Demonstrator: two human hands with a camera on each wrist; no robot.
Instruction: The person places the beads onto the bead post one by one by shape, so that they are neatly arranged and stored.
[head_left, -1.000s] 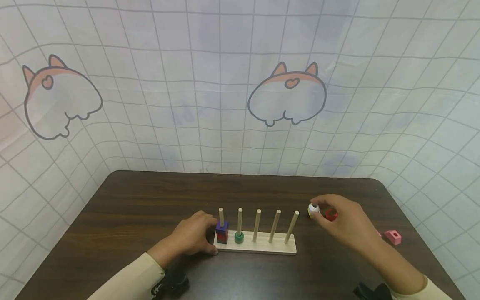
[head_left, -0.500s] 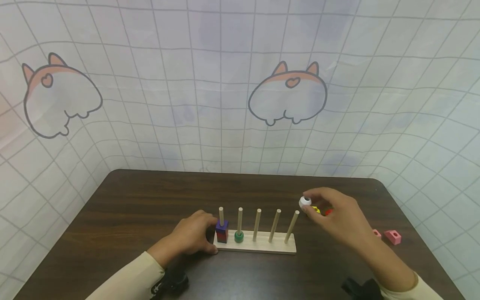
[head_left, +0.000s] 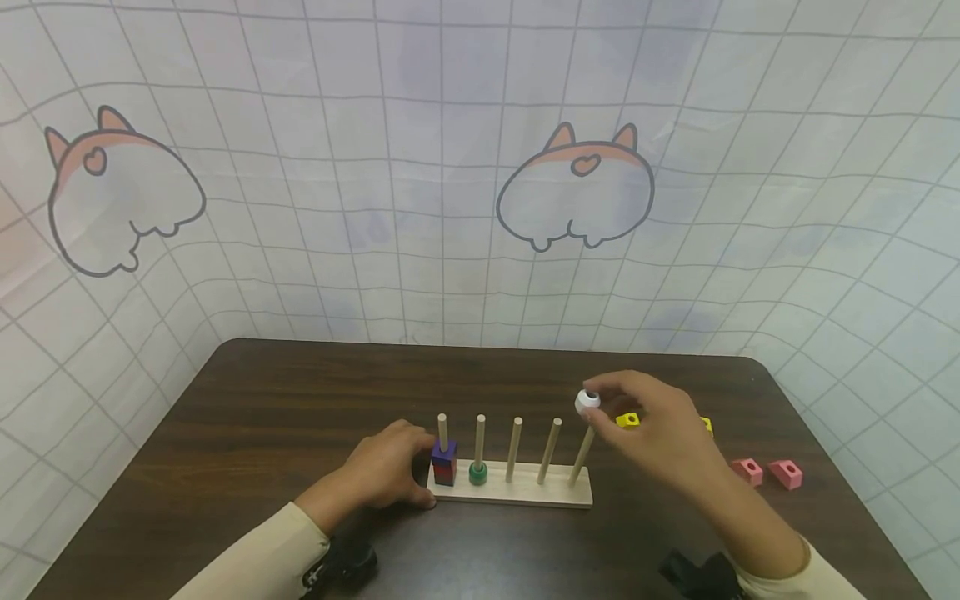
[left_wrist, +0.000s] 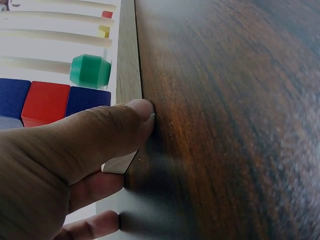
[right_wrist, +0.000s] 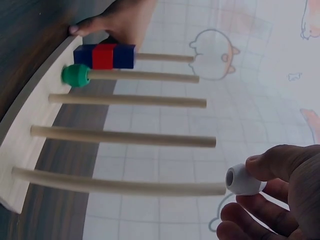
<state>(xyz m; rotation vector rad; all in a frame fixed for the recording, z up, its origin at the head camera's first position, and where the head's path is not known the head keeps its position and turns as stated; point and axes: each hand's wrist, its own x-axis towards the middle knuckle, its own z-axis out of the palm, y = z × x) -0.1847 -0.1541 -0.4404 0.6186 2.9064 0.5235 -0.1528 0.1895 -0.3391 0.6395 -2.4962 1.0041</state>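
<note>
My left hand (head_left: 386,467) grips the left end of the wooden peg board (head_left: 517,494), its thumb (left_wrist: 127,120) against the front edge. On the leftmost peg, two dark blue cubes have a red cube (right_wrist: 102,56) between them. A faceted green bead (left_wrist: 90,71) sits at the bottom of the second peg, and the other three pegs are bare. Between thumb and fingers, my right hand (head_left: 660,433) pinches a white bead (head_left: 587,402). In the right wrist view, the bead's hole faces the tip of the rightmost peg (right_wrist: 120,185), right at it.
Right of the board, a yellow block (head_left: 627,420) lies on the dark wooden table (head_left: 322,392), with another yellow piece (head_left: 707,425) partly behind the right hand. Two pink blocks (head_left: 786,474) with holes lie farther right. A grid-patterned cloth (head_left: 420,275) hangs behind the table.
My right hand has lifted the white bead from beside the yellow block and carried it left to the top of the rightmost peg. The left hand and the board have stayed put.
</note>
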